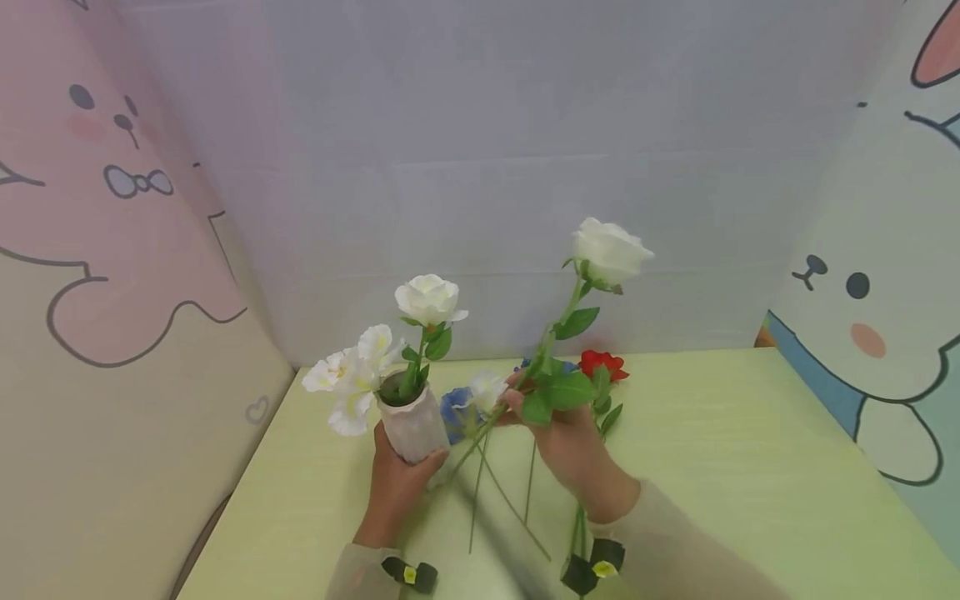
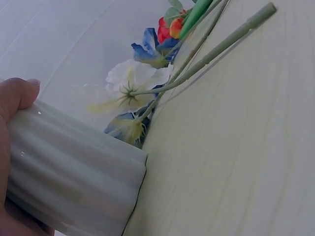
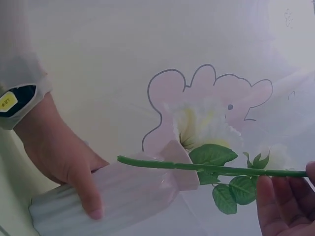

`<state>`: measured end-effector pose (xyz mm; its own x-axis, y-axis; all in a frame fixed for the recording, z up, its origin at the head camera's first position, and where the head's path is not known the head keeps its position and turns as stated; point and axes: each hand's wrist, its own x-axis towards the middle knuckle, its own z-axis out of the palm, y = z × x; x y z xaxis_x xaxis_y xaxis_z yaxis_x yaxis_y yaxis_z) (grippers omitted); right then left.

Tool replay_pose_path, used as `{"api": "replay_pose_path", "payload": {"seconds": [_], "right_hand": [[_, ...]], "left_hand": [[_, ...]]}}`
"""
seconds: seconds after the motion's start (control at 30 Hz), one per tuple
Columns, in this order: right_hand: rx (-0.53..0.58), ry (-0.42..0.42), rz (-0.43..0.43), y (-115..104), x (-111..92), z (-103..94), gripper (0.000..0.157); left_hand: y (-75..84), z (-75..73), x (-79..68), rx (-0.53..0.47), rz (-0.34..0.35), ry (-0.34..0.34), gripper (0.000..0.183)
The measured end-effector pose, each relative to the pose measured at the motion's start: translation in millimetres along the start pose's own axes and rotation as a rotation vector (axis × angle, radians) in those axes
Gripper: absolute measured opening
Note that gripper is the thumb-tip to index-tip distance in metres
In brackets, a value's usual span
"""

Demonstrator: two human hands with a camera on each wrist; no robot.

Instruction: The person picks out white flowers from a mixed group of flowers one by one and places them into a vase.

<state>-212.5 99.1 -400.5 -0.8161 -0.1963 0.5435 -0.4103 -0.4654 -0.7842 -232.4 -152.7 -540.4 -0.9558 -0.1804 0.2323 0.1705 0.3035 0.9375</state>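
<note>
My left hand (image 1: 396, 485) grips a white ribbed vase (image 1: 414, 432) around its side, thumb and fingers wrapped about it. The vase stands on the table, its mouth visible from above. Inside it are a white rose (image 1: 427, 302) with green leaves and white ruffled flowers (image 1: 351, 377) leaning out to the left. To the right of the vase, my right hand (image 1: 573, 457) pinches the green stem (image 3: 221, 169) of another white rose (image 1: 611, 252). That bloom points up and away. The stem's cut end, seen in the right wrist view, hangs beside the vase near its rim, outside the mouth.
Behind and between the hands, a blue flower (image 1: 454, 414), a white flower (image 1: 487, 389) and a red flower (image 1: 602, 365) lie on the pale yellow table (image 1: 750, 450), thin stems toward me. Cloth walls with cartoon animals close off the back and sides.
</note>
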Motion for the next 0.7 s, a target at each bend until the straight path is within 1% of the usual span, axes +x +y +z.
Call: {"api": "replay_pose_path", "payload": {"seconds": [0.1,0.2,0.37,0.53,0.7], "right_hand": [[0.011,0.025,-0.033,-1,-2,5.3,0.022],[0.069,0.051,-0.051,-1,-3,9.9,0.022],[0.135,0.095,-0.07,-1,1,13.7,0.022],[0.148,0.125,-0.117,-5,8,14.7,0.02],[0.149,0.152,-0.164,-11,13,15.1,0.02]], "left_hand": [[-0.3,0.3,0.0,0.006,0.006,0.008,0.095],[-0.3,0.6,0.4,0.015,0.016,0.013,0.094],[-0.2,1.0,1.1,0.015,0.029,0.022,0.093],[1.5,-0.5,0.3,-0.001,0.002,0.004,0.095],[4.8,-2.1,-1.4,0.013,-0.013,-0.017,0.096]]}}
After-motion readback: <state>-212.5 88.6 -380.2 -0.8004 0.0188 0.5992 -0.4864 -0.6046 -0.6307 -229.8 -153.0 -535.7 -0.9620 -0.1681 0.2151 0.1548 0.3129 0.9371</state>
